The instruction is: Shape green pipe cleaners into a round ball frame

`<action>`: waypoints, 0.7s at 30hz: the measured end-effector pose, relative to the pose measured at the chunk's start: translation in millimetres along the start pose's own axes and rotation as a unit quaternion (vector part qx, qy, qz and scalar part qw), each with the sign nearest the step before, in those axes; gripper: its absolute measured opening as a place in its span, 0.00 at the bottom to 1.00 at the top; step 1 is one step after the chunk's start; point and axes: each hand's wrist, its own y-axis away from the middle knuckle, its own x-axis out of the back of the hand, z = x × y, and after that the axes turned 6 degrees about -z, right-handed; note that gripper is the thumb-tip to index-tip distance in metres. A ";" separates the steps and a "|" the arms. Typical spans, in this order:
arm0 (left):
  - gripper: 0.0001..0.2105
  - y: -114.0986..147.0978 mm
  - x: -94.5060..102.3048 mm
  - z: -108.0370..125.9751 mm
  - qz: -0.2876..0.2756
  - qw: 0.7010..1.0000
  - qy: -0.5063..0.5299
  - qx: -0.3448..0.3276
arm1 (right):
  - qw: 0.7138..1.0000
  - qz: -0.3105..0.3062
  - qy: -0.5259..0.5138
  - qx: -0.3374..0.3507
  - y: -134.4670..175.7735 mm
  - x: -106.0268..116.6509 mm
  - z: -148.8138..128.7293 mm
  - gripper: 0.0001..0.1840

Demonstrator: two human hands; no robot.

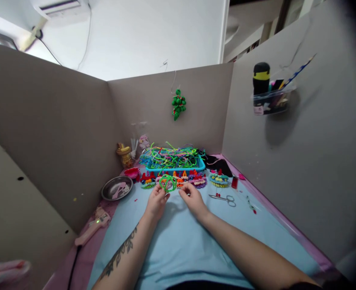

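My left hand (157,199) pinches a bright green fuzzy strand, like a pipe cleaner (174,177), bent into round loops. My right hand (192,199) is a little to the right, thumb and fingertips pressed together; whatever they may grip is too small to make out. Just behind the hands lies a row of colourful beaded-looking fuzzy pieces (197,179) in orange, pink and purple. A similar blue and yellow piece (219,180) sits apart to the right. Scissors (224,199) lie on the blue cloth to the right of my right hand.
A blue tray (174,170) heaped with coloured strands stands at the back. To the left are a metal bowl (108,191) and a pink glue gun (93,229) with a cord. Grey panels (168,96) enclose the table; a green ornament (178,105) hangs on the back one.
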 end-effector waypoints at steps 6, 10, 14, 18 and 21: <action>0.15 3.3 -8.5 6.4 -0.086 0.996 0.031 0.014 | 0.942 -0.171 -0.243 -0.158 -2.1 2.5 -0.7 0.14; 0.13 5.3 -9.1 4.0 -0.097 0.995 -0.001 0.014 | 0.928 -0.177 -0.290 -0.155 -1.2 1.9 -0.8 0.16; 0.13 6.3 -6.0 2.6 -0.087 0.996 -0.018 0.029 | 0.927 -0.161 -0.300 -0.160 -2.7 2.6 3.7 0.15; 0.13 7.7 -6.3 3.4 -0.087 0.993 -0.060 0.047 | 0.928 -0.145 -0.301 -0.164 -3.8 5.1 4.9 0.14; 0.14 8.5 -8.9 1.8 -0.089 0.987 -0.121 0.050 | 0.931 -0.122 -0.301 -0.169 -4.2 5.6 6.1 0.15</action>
